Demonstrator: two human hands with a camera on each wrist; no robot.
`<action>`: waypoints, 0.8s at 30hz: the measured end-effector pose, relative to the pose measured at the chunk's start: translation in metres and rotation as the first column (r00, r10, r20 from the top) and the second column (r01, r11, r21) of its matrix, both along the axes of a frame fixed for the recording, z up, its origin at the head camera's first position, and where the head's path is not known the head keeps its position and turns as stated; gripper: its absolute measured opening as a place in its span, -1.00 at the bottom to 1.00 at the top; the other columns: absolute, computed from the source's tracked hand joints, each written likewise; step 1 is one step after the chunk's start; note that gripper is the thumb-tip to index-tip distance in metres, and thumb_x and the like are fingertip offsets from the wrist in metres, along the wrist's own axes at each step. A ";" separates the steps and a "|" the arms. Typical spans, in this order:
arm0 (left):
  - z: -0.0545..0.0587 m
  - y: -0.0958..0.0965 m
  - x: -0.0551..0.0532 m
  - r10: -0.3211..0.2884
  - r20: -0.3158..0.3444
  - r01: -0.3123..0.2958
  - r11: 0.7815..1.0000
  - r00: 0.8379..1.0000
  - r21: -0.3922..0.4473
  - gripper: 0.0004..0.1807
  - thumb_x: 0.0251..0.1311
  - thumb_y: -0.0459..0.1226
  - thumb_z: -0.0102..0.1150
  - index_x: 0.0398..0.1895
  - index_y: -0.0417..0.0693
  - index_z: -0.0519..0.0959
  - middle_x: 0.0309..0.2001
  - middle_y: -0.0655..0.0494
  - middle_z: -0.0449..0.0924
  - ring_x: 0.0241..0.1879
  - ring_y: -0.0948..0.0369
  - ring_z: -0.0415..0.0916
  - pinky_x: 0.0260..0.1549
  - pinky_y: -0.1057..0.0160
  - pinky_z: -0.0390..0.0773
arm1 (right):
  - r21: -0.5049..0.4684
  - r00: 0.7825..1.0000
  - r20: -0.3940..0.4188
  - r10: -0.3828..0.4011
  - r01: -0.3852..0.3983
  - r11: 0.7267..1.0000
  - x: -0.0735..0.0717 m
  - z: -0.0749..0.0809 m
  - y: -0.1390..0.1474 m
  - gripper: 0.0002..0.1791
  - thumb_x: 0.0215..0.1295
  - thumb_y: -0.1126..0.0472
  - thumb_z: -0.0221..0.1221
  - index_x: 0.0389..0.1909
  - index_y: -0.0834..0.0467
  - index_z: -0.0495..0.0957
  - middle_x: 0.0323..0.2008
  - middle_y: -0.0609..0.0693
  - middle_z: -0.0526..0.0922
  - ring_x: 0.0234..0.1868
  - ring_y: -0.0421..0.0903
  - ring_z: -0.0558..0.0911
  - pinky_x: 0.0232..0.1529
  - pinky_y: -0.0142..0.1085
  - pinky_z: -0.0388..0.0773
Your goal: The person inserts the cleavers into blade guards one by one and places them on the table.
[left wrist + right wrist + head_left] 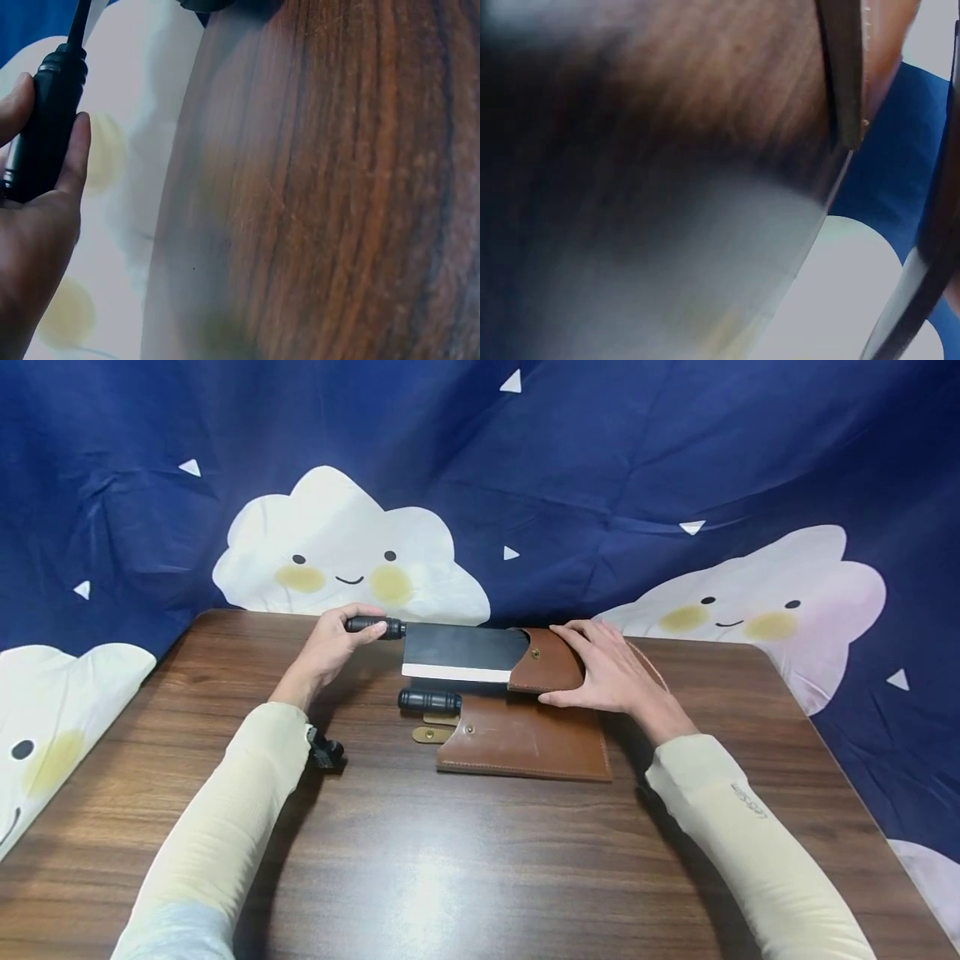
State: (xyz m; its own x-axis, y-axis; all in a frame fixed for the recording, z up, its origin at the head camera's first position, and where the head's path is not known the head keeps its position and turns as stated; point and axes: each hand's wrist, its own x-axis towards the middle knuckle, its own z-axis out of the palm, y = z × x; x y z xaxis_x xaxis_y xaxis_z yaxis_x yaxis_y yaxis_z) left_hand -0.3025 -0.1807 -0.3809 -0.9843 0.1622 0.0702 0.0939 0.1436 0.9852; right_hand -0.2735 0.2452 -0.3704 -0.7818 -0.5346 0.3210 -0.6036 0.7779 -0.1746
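A cleaver with a dark blade (465, 647) and pale cutting edge is held above the far part of the table. My left hand (330, 639) pinches its black handle (49, 124) between thumb and fingers. Over the blade's right end sits a brown leather sheath (547, 664) with a brass snap, which my right hand (611, 668) grips from the right side. The blade's tip is hidden inside it. Just nearer to me lies a second brown sheath (532, 743), flat on the table, with a black handle (431, 700) sticking out to the left.
The dark wood-grain table (427, 860) spreads under both arms. Beside the second sheath's mouth lies a tan strap (429, 735) with a snap. A blue curtain (570, 468) with white clouds hangs behind the table. A small black device (326, 750) is at my left wrist.
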 end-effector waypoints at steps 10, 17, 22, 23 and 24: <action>-0.002 0.002 0.001 0.024 -0.025 -0.025 0.998 0.999 -0.056 -0.59 0.36 -0.34 0.28 0.20 -0.35 0.53 0.14 -0.11 0.45 -0.06 0.15 0.44 -0.02 0.20 0.50 | 0.020 1.000 -0.002 -0.030 0.030 0.999 0.004 0.002 -0.001 0.22 -0.24 -0.52 0.41 0.42 0.11 0.40 0.26 0.10 0.45 0.29 0.17 0.37 0.31 0.12 0.14; -0.001 0.002 0.002 0.044 -0.021 -0.046 0.997 0.999 -0.063 -0.59 0.36 -0.32 0.27 0.21 -0.32 0.52 0.17 -0.11 0.44 -0.04 0.15 0.44 -0.07 0.31 0.48 | 0.013 0.999 -0.008 -0.039 0.039 0.999 0.005 0.004 -0.005 0.23 -0.24 -0.53 0.41 0.43 0.11 0.40 0.29 0.07 0.44 0.28 0.15 0.38 0.27 0.13 0.16; -0.001 0.004 0.003 0.037 -0.024 -0.039 0.997 0.999 -0.059 -0.58 0.36 -0.32 0.27 0.21 -0.34 0.52 0.18 -0.11 0.44 -0.04 0.15 0.44 -0.09 0.34 0.48 | 0.014 0.999 -0.001 -0.039 0.039 0.999 0.007 0.003 -0.006 0.22 -0.22 -0.53 0.41 0.43 0.11 0.39 0.30 0.07 0.44 0.29 0.15 0.37 0.30 0.13 0.14; -0.001 0.004 0.004 0.032 -0.027 -0.033 0.998 0.999 -0.061 -0.57 0.37 -0.31 0.27 0.22 -0.35 0.51 0.18 -0.12 0.44 -0.04 0.16 0.44 -0.10 0.36 0.48 | 0.013 0.999 -0.001 -0.038 0.038 0.999 0.008 0.003 -0.007 0.22 -0.22 -0.53 0.40 0.44 0.10 0.39 0.30 0.07 0.44 0.30 0.16 0.37 0.31 0.13 0.13; -0.001 0.005 0.004 0.029 -0.029 -0.031 0.998 0.999 -0.063 -0.57 0.37 -0.31 0.28 0.21 -0.35 0.52 0.17 -0.11 0.45 -0.04 0.17 0.45 -0.11 0.37 0.48 | 0.011 0.999 -0.001 -0.034 0.035 0.999 0.008 0.003 -0.007 0.22 -0.22 -0.53 0.40 0.44 0.10 0.39 0.30 0.07 0.44 0.30 0.16 0.37 0.32 0.13 0.13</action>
State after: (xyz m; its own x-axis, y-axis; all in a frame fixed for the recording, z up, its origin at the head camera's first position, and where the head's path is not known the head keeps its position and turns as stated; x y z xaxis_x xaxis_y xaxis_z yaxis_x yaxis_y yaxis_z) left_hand -0.2988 -0.1760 -0.3815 -0.9865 0.1375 0.0888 0.1165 0.2088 0.9710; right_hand -0.2653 0.2379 -0.3676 -0.7995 -0.5110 0.3158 -0.5766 0.8002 -0.1650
